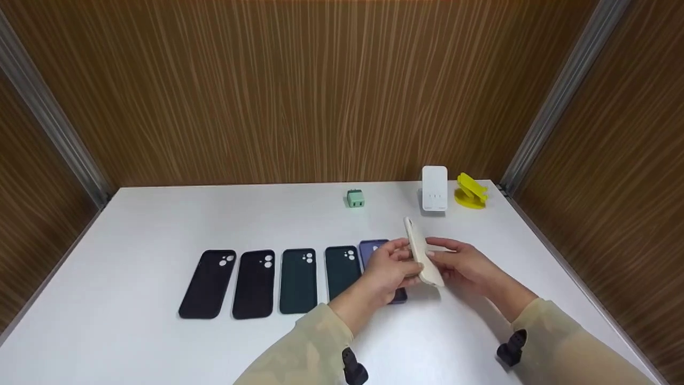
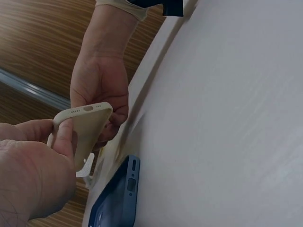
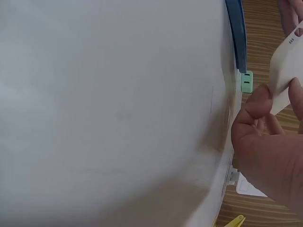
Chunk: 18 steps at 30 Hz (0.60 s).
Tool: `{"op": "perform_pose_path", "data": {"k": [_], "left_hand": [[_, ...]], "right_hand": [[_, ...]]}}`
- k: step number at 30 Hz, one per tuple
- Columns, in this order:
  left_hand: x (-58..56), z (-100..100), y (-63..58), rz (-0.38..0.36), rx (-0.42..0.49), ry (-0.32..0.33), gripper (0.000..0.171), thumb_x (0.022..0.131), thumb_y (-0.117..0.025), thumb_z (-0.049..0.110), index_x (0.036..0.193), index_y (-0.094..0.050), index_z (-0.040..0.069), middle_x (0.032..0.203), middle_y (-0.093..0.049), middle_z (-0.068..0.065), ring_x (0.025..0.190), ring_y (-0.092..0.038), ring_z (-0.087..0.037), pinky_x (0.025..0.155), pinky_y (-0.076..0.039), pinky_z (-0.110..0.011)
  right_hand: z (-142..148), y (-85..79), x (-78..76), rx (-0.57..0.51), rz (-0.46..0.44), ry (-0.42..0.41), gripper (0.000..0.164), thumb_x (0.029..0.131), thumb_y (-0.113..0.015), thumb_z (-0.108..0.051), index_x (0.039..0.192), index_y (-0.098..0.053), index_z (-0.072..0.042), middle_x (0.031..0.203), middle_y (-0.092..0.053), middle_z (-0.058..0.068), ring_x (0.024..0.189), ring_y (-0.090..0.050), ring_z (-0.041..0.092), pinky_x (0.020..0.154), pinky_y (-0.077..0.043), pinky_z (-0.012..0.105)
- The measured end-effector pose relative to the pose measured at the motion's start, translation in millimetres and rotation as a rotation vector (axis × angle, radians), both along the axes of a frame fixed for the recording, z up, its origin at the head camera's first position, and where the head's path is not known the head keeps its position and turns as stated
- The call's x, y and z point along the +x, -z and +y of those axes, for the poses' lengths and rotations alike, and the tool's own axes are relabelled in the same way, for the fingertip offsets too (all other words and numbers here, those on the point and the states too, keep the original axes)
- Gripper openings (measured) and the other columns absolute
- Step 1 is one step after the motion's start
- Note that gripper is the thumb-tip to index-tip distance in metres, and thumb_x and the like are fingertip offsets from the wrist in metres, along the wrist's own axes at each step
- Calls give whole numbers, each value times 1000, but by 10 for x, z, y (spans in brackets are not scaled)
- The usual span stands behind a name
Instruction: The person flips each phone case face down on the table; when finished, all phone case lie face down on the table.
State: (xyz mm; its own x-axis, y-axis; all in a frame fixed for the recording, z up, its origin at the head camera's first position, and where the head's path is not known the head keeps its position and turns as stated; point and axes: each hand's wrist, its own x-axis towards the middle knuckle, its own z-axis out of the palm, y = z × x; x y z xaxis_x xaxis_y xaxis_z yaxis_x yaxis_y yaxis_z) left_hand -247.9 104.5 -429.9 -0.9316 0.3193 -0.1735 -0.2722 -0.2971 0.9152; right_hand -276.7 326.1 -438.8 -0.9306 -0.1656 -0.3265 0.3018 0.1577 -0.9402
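Observation:
A cream phone case (image 1: 426,256) is held up on edge above the white table, tilted, between the two hands. My left hand (image 1: 386,271) grips it from the left, with the thumb across its near lower part. From the other side my right hand (image 1: 470,266) pinches its edge between thumb and fingers, as the right wrist view shows at the case (image 3: 285,64). The left wrist view shows the case's end (image 2: 88,109) with its port cutouts. Under the left hand, partly hidden, lies a purple-blue phone case (image 1: 370,248).
Left of the hands, a row of phone cases lies on the table: two dark green cases (image 1: 298,283) and two black cases (image 1: 255,286). Behind stand a green charger plug (image 1: 355,198), a white phone stand (image 1: 434,187) and a yellow stand (image 1: 471,191). Wood-patterned walls (image 1: 320,91) enclose the table.

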Motion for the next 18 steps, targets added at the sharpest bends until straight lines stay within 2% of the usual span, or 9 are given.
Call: {"op": "perform_pose_path", "data": {"k": [6,10,14,18], "left_hand": [[-71,-34,32,59,-100,14,72,91,-74,-13,156,-49,6,112,-74,-10,102,-74,-25,86,-63,-42],[-126,-60,55,79,-182,11,71,91,-77,-9,155,-51,6,103,-70,-8,93,-73,-22,83,-63,-39],[-155,-70,87,95,-263,-15,67,90,-80,-5,152,-57,7,96,-66,-5,84,-68,-16,78,-62,-33],[-159,-44,120,78,-288,-41,64,90,-79,-5,150,-59,8,93,-63,-4,79,-64,-14,71,-59,-28]], "right_hand": [[11,-51,-7,11,27,50,71,100,-78,-26,160,-46,-7,127,-69,11,99,-64,21,85,-56,29],[9,-72,-23,40,56,64,68,100,-78,-24,159,-48,-6,128,-69,10,100,-65,20,87,-57,29],[17,-70,-41,79,66,61,69,99,-78,-25,159,-48,-7,132,-68,11,102,-65,20,88,-57,30],[30,-60,-53,122,77,58,70,99,-78,-25,159,-48,-7,134,-67,14,104,-66,20,89,-58,30]]}}
